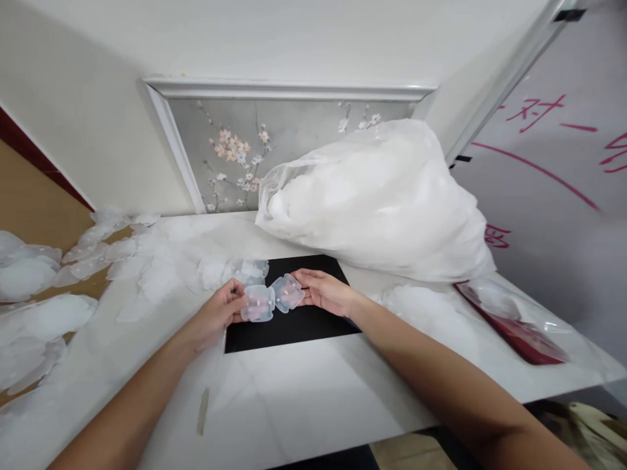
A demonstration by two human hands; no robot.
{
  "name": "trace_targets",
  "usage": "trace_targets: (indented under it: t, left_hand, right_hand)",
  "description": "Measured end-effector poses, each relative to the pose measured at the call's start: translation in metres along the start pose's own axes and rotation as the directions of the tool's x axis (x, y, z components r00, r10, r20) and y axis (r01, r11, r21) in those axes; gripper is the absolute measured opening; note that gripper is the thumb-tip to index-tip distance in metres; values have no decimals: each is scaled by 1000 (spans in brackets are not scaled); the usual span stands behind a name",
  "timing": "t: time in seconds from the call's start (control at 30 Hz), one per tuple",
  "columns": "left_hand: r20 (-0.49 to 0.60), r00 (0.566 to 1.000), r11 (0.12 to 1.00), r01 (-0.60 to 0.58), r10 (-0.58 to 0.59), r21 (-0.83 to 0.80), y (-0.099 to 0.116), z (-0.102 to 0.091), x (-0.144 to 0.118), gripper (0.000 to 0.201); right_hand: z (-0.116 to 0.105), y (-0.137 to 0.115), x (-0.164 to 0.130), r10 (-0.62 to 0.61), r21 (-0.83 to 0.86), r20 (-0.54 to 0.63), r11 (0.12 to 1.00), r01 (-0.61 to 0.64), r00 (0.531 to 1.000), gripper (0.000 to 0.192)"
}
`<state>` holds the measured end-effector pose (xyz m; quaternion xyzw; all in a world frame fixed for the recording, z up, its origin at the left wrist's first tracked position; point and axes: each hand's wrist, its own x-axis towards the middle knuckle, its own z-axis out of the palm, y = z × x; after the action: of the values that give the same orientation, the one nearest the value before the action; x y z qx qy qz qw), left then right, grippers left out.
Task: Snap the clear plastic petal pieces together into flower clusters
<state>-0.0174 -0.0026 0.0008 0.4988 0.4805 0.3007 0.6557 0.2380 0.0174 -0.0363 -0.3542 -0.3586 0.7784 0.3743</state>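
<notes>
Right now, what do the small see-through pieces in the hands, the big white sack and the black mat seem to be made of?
The small translucent pieces held by the left hand and right hand look like thin frosted plastic: fingers show through. The big white sack seems thin, crinkled plastic film with glossy folds. The black rectangular mat looks matte, perhaps rubber or foam.

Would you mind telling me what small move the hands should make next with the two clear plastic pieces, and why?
Probably press the two halves together. The left hand holds one clear plastic piece and the right hand holds the other clear piece; the two meet edge to edge above the black mat but lie spread open. Loose pieces lie to the left.
</notes>
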Motion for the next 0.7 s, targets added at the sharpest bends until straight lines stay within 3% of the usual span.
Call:
trace_targets:
  t: [0.2,0.37,0.57,0.7]
  left_hand:
    - [48,990,983,140,-136,-115,6,7,-3,37]
    - [87,989,975,136,-122,-179,2,3,1,31]
    - [87,987,970,146,-132,-194,-1,0,2,29]
    - [90,986,971,154,-140,-185,0,1,1,29]
  right_hand:
    - [-1,0,-1,12,-7,-4,1000,-12,1000,23]
    - [-1,1,-1,1,-26,-6,1000,-1,1000,29]
    - [-4,-1,0,-174,-196,-139,970,145,975,44]
    - [-4,-6,-2,-182,-271,-128,952,142,975,48]
